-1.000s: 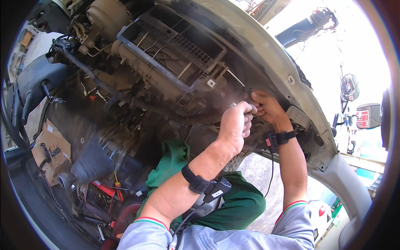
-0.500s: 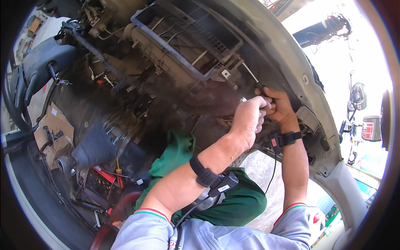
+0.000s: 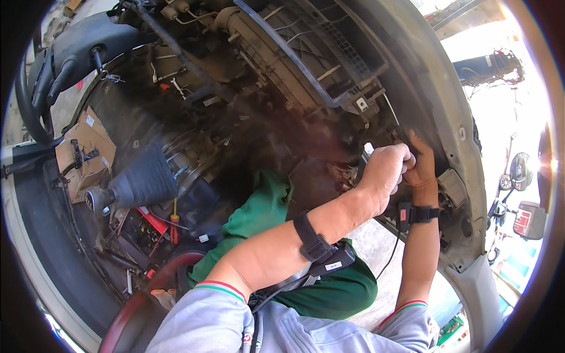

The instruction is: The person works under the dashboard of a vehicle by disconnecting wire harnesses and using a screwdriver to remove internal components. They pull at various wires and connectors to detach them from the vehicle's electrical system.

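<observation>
My left hand (image 3: 385, 170) is closed in a fist, with the thumb side up. A dark thing with a white tip (image 3: 368, 148) sticks out beside it; its kind cannot be made out. Right behind it is my right hand (image 3: 421, 167), its thumb raised and its fingers bent in and partly hidden by the left hand. What lies between the hands is covered. A thin pale metal rod (image 3: 391, 108) slants from a bracket (image 3: 362, 105) on the air box down toward the right hand. The open black air box has a blue-grey rim (image 3: 291, 55).
The stripped car cabin has a steering column (image 3: 97, 44) and a gear lever boot (image 3: 143, 179) on the left. Cardboard (image 3: 88, 150) and a yellow-handled screwdriver (image 3: 174, 219) lie on the floor. The body's door pillar (image 3: 468, 141) runs close beside my right arm.
The view has shifted, so the cabin and both hands appear farther right and lower. My right thumb now points up, apart from the fingers, and the left fist covers more of the right hand.
</observation>
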The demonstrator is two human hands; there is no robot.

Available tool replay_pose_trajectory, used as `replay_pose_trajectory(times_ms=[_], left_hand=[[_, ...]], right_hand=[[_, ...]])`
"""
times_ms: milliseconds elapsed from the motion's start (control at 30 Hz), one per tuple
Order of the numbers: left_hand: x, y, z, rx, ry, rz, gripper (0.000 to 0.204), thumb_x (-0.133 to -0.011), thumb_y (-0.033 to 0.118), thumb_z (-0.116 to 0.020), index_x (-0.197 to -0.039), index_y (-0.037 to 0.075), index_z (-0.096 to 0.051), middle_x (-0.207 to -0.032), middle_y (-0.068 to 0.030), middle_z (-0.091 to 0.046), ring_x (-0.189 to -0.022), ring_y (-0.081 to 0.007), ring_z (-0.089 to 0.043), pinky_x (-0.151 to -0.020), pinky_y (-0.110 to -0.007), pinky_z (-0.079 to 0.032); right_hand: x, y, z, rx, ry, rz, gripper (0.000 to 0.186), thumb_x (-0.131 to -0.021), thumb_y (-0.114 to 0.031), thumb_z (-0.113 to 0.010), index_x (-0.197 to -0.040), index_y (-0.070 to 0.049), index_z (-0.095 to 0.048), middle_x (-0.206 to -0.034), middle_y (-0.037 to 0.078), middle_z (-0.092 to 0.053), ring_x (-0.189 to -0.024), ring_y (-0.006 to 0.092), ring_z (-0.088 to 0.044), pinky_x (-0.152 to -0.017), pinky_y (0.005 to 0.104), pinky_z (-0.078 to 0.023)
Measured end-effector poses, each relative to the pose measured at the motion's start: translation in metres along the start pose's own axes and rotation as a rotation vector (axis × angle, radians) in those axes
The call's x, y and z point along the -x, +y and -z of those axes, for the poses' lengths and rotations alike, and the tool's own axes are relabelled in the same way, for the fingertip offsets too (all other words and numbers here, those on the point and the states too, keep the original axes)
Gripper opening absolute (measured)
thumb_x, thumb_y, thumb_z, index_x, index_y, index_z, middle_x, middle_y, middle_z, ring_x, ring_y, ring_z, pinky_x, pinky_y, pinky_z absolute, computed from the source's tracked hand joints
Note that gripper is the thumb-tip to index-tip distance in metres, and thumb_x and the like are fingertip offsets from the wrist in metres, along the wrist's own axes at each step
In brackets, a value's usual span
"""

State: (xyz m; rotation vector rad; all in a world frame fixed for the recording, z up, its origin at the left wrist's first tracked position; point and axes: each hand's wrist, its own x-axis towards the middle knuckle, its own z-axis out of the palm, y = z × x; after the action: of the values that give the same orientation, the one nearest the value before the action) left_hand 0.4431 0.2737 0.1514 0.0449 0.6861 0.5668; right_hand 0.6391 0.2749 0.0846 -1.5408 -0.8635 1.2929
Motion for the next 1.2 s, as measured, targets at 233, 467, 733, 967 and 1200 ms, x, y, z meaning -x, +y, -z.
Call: replay_pose_trajectory(times_ms=[233, 467, 733, 967, 1200], left_hand=[[0.001, 0.004, -0.002, 0.031, 0.012, -0.004, 0.013, -0.084, 0.018, -0.053, -0.075, 0.010, -0.059, -0.056, 0.0097, -0.036, -0.043, -0.0028, -0.025, -0.042, -0.023, -0.018], [-0.001, -0.002, -0.004, 0.022, 0.030, 0.016, 0.015, -0.082, 0.022, -0.054, -0.074, 0.009, -0.059, -0.056, 0.0091, -0.037, -0.044, -0.0039, -0.028, -0.041, -0.024, -0.018], [-0.006, -0.005, -0.002, -0.004, 0.031, 0.001, 0.013, -0.081, 0.021, -0.054, -0.074, 0.011, -0.059, -0.057, 0.0101, -0.035, -0.044, -0.0037, -0.025, -0.042, -0.024, -0.016], [-0.006, -0.006, -0.003, -0.038, 0.057, -0.019, 0.014, -0.081, 0.021, -0.053, -0.074, 0.011, -0.059, -0.058, 0.0090, -0.037, -0.046, -0.0036, -0.027, -0.042, -0.025, -0.016], [-0.006, -0.006, -0.002, -0.042, 0.044, -0.010, 0.016, -0.082, 0.023, -0.055, -0.075, 0.009, -0.060, -0.058, 0.0098, -0.036, -0.047, -0.0037, -0.027, -0.043, -0.025, -0.016]], right_hand=[[-0.014, 0.008, 0.020, 0.271, -0.143, -0.003, 0.028, -0.092, -0.014, -0.061, -0.112, 0.005, -0.059, -0.076, 0.007, -0.059, -0.055, 0.0153, -0.053, -0.047, 0.0275, -0.041], [0.004, 0.025, -0.012, 0.900, 0.276, 0.651, 0.029, -0.088, -0.005, -0.065, -0.115, 0.006, -0.061, -0.095, 0.017, -0.068, -0.083, 0.0307, -0.066, -0.077, 0.0381, -0.051], [-0.007, 0.000, 0.027, -0.262, -0.182, -0.325, 0.026, -0.090, -0.015, -0.065, -0.105, 0.005, -0.061, -0.076, 0.004, -0.059, -0.050, 0.0043, -0.045, -0.040, 0.0184, -0.030], [0.012, 0.002, -0.019, 1.043, 0.200, 0.583, 0.032, -0.087, -0.007, -0.066, -0.117, 0.003, -0.062, -0.100, 0.022, -0.067, -0.089, 0.0353, -0.065, -0.081, 0.0398, -0.050], [-0.001, -0.010, -0.004, -0.206, 0.039, -0.188, 0.018, -0.092, -0.015, -0.063, -0.101, 0.001, -0.065, -0.076, -0.001, -0.060, -0.062, 0.0062, -0.054, -0.053, 0.0232, -0.041]])
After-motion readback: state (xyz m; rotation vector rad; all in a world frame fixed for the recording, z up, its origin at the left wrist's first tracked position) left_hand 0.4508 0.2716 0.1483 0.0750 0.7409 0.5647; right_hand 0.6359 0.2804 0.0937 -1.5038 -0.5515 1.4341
